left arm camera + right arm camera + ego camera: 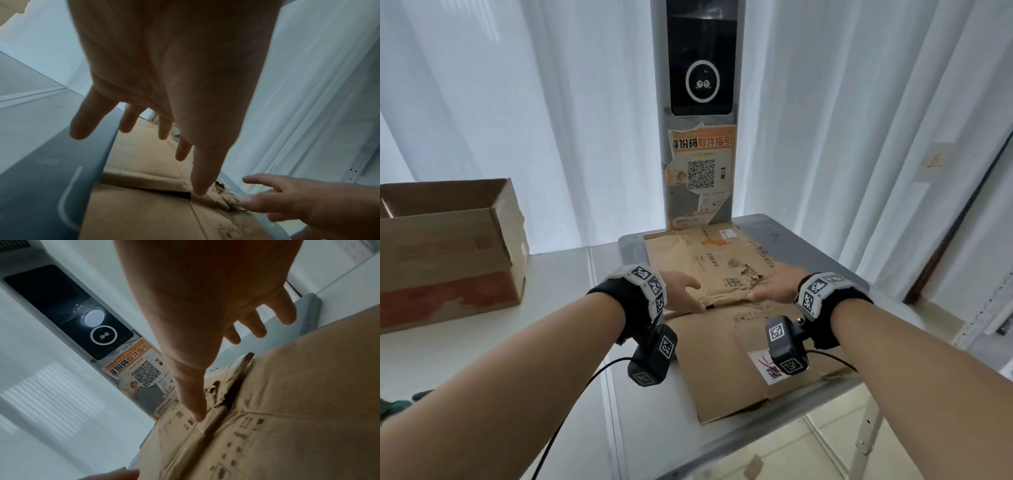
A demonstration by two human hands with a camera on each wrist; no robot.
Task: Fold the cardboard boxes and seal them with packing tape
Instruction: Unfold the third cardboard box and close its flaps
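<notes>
A flattened brown cardboard box [722, 342] lies on the grey table [825, 267], one panel raised slightly along a crease with a torn patch [751, 277]. My left hand [688, 294] is at the left end of that crease, fingers spread and straight, its thumb tip touching the cardboard [144, 219]. My right hand [774, 291] lies at the right end with spread fingers, and in the right wrist view its thumb presses on the printed cardboard [298, 402]. Neither hand grips anything.
An open cardboard box [448, 246] stands on the white surface at the left. Behind the table rises a grey pillar with a dark screen [700, 68] and an orange QR poster [700, 171]. White curtains hang behind. The table's near edge drops to the floor.
</notes>
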